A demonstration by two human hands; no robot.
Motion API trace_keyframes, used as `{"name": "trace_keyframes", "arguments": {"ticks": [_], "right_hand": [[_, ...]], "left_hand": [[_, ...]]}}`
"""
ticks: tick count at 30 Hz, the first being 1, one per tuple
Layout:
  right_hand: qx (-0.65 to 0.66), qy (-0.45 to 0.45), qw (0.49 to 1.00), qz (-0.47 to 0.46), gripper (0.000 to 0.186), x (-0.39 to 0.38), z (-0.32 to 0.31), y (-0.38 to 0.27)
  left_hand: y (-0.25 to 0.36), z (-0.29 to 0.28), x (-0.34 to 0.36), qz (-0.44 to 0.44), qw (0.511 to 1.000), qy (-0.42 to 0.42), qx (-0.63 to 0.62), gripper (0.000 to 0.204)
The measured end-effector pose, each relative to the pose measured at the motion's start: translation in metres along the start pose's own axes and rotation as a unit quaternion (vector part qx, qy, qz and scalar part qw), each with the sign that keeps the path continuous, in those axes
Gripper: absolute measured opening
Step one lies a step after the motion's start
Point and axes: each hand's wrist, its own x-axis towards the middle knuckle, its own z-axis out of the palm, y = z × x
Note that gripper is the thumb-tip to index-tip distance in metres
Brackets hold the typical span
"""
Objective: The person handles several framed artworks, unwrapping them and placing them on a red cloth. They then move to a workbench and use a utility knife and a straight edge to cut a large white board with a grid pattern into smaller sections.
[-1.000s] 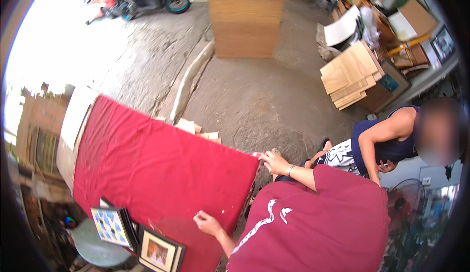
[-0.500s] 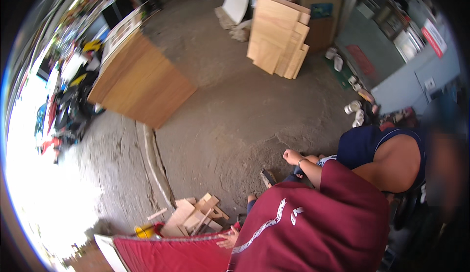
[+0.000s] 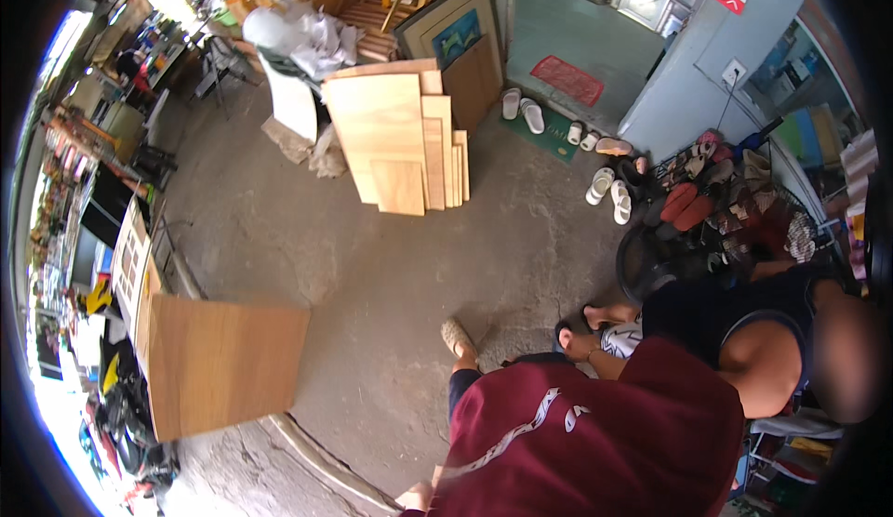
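Left hand (image 3: 416,497), right hand (image 3: 577,344): grips cannot be told | wooden box (image 3: 228,364) ahead-left, well apart | floor (image 3: 372,275) spans box's edge to plywood stack (image 3: 377,136)

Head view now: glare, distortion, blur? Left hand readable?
Head view, lower left: glare washes out the rim beyond the wooden panel; head view, rim: black vignette, bent edges; head view, right: other person's head blurred; head view, bottom: left hand only partly visible, pose unclear.
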Motion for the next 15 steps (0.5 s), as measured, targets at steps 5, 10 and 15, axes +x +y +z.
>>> {"name": "trace_keyframes", "arguments": {"ticks": [5, 10, 15], "right_hand": [[0.425, 0.111, 0.893, 0.097, 0.038, 0.031, -0.084, 0.007], [0.573, 0.296, 0.741, 0.186, 0.039, 0.085, -0.164, 0.031], [0.663, 0.280, 0.617, 0.318, 0.038, 0.098, -0.183, 0.109]], "left_hand": [[0.325, 0.085, 0.084, 0.152, 0.983, -0.098, -0.035, 0.068], [0.651, 0.298, 0.025, 0.384, 0.874, -0.267, 0.129, 0.074], [0.723, 0.502, -0.043, 0.358, 0.791, -0.341, 0.360, 0.066]]}}
